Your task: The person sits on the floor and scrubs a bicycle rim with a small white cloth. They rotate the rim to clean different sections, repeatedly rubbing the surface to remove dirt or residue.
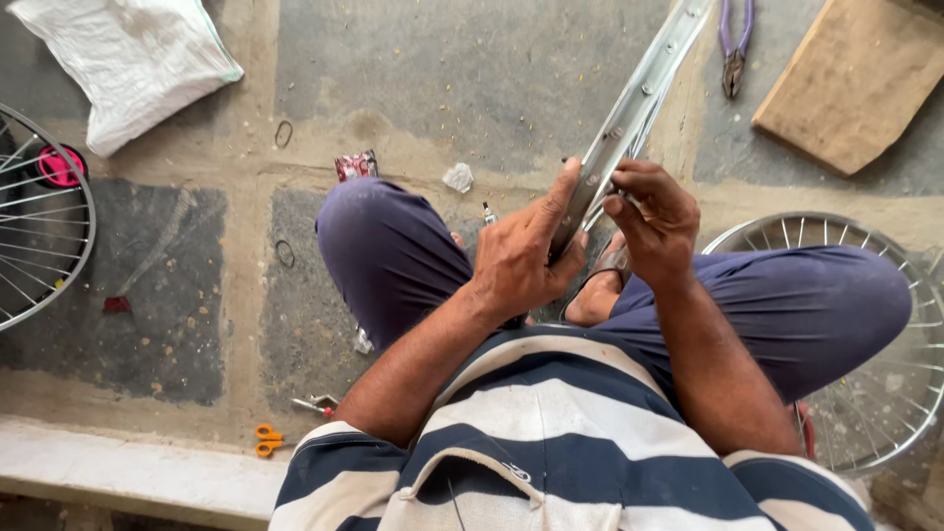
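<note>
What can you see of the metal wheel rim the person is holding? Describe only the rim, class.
The metal wheel rim is a bare, silvery, shiny hoop, seen edge-on as a narrow channelled strip with small nipples or holes along its inner face. It rises tilted from the person's lap towards the top of the picture, where it runs out of view. The left hand grips its lower part from the side, and the right hand pinches it with the fingers. No spokes can be made out on it.
</note>
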